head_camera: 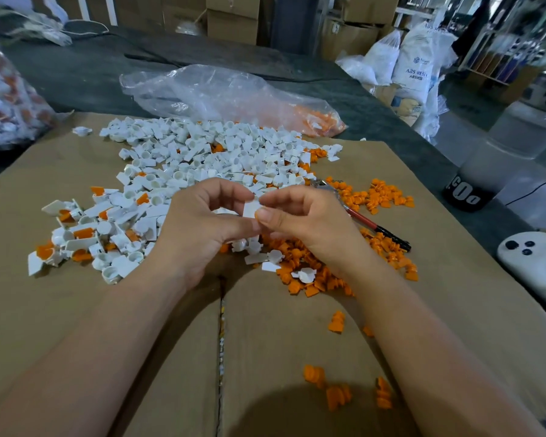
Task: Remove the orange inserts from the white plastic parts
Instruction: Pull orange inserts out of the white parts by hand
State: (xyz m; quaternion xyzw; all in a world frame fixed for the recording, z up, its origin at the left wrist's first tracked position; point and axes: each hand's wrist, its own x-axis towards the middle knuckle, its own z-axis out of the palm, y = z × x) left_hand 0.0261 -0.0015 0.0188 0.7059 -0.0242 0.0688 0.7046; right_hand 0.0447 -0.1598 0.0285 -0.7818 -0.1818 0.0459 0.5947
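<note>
The left hand point(202, 222) and the right hand point(300, 222) meet fingertip to fingertip above a cardboard sheet point(139, 326), and between them they hold one white plastic part point(250, 211). The left hand's fingers are curled, with thumb and forefinger pinching the part's left side. The right hand is curled too, its thumb pressed on the part's lower right edge and its forefinger on the top. A sliver of orange shows at the right thumb tip, but whether it is an insert seated in the part cannot be told. Beyond both hands lies a broad heap of white parts point(202, 152). To the left of the left hand is a looser group of white parts with orange inserts in them point(82, 234). Under and just right of the right hand is a pile of loose orange inserts point(309, 266), and a second cluster of orange inserts point(379, 197) lies beyond it to the right. A tool with a red and black handle point(375, 227) lies just right of the right hand, between those two orange groups. A few stray orange inserts point(338, 395) lie near the right forearm. Far beyond the hands, past the white heap, lies a crumpled clear plastic bag point(227, 93).
</note>
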